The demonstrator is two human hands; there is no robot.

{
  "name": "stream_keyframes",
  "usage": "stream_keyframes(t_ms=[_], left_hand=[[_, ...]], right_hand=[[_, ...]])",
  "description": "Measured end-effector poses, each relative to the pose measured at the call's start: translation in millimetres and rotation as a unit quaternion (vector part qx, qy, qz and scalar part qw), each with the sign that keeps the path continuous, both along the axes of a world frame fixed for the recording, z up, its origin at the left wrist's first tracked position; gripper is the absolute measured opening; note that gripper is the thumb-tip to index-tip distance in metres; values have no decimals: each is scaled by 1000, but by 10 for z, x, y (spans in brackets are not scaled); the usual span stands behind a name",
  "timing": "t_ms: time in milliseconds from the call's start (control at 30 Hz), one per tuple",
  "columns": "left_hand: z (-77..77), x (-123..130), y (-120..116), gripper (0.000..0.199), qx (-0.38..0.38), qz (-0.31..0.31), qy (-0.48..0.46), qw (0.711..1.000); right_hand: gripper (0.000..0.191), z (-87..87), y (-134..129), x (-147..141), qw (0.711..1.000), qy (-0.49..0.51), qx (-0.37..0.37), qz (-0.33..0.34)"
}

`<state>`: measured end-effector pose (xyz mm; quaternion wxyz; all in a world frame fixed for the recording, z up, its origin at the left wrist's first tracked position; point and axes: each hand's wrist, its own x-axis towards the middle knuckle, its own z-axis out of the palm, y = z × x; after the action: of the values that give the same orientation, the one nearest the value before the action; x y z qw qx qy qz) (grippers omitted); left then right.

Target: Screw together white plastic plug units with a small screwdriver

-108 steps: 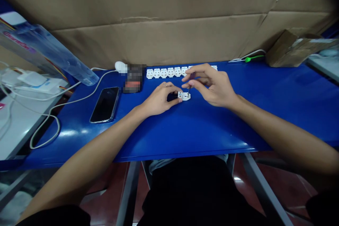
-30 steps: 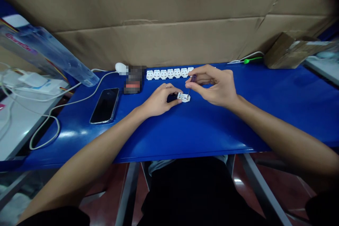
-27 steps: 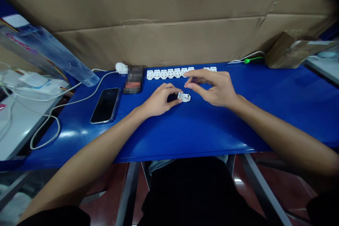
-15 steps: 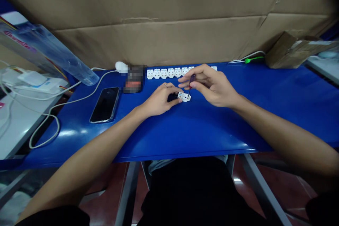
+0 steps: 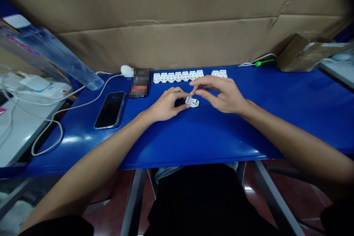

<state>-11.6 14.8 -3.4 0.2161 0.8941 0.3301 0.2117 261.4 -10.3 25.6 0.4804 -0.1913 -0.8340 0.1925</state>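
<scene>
Hands: left (image 5: 166, 105) clamps white connector (image 5: 192, 101), right (image 5: 221, 94) holds screwdriver (image 5: 197, 99); connector row (image 5: 178, 76) behind, phone (image 5: 110, 110) left.

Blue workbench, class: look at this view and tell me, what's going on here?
A person's left hand steadies a white plastic electrical fitting on the blue workbench, while the right hand pinches a small screwdriver with its tip at the fitting. A row of similar fittings lies along the back edge, and a smartphone lies to the left.
</scene>
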Motion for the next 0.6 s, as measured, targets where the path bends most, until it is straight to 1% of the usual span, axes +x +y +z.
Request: stream_keyframes(t_ms=[67, 100, 200, 300, 367, 467, 600], left_hand=[[1, 3, 1, 36, 2, -3, 0, 1000], [2, 6, 1, 35, 3, -4, 1, 1000], [8, 14, -4, 35, 3, -4, 5, 1000], [10, 16, -9, 37, 5, -3, 4, 1000], [7, 13, -9, 39, 4, -5, -1, 1000], [5, 6, -8, 41, 4, 3, -9, 1000], [21, 14, -20, 37, 6, 12, -11, 1000]], right_hand=[[30, 7, -5, 7, 1000, -15, 3, -3], [32, 10, -8, 10, 1000, -25, -11, 2], [35, 11, -14, 19, 996, -29, -83, 28], [32, 4, -8, 22, 990, 7, -132, 42], [29, 9, -7, 19, 989, 23, -138, 44], [25, 40, -24, 9, 992, 32, -122, 28], [22, 63, -68, -20, 993, 49, -108, -1]])
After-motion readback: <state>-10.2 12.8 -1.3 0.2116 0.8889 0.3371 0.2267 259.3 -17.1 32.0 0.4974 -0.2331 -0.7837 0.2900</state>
